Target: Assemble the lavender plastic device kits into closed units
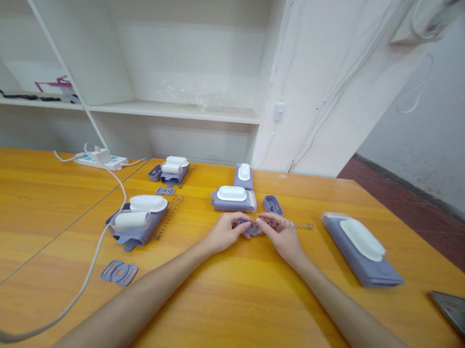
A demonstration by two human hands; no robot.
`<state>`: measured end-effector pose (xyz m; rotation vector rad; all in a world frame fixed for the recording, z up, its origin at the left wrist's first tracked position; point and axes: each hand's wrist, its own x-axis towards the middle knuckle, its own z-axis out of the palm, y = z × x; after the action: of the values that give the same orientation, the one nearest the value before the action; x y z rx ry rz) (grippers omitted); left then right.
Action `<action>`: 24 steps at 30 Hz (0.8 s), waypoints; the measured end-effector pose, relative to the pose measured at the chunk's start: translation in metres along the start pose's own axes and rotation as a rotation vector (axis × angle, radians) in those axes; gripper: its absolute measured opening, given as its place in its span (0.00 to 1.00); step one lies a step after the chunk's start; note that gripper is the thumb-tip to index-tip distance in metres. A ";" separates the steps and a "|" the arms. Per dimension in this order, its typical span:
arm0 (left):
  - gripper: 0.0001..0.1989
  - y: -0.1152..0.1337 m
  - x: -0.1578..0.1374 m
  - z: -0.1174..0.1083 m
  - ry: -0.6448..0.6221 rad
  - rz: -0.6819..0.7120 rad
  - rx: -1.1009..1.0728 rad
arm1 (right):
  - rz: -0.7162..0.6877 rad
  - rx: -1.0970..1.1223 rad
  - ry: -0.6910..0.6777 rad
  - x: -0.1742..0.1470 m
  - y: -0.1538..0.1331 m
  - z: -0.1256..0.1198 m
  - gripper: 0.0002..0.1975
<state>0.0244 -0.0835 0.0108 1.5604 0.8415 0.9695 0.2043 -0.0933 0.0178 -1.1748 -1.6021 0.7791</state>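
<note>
My left hand point(226, 232) pinches a small grey-purple plastic plate point(254, 229) with cut-outs, low over the table's middle. My right hand point(281, 237) grips a metal coil spring point(302, 226), whose free end sticks out to the right. The spring's other end meets the plate between my fingertips; whether it is hooked in there I cannot make out. Just beyond my hands lie a grey-purple perforated housing point(234, 204) with a white oval piece point(232, 193) on top, and a small hollow grey-purple cap point(273, 205).
Left on the wooden table point(224, 310) are a housing with white parts point(138, 226), a loose spring point(167, 220) and a cut-out plate point(119, 273). Another set point(173, 171) lies behind. At right are a housing point(363, 253) and a phone-like slab point(454, 313). A white cable point(101, 242) crosses the left side.
</note>
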 end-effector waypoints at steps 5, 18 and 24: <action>0.19 0.005 -0.002 0.000 -0.011 -0.013 -0.001 | -0.032 -0.036 -0.025 -0.001 0.005 -0.002 0.15; 0.16 -0.001 -0.001 -0.001 -0.002 -0.029 -0.033 | -0.061 -0.086 0.009 -0.004 -0.001 0.001 0.14; 0.17 -0.002 -0.001 -0.001 -0.013 -0.021 -0.067 | -0.019 -0.076 -0.006 -0.004 -0.002 0.003 0.15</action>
<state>0.0226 -0.0837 0.0092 1.4962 0.8070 0.9616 0.2013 -0.0979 0.0169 -1.2105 -1.6577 0.7163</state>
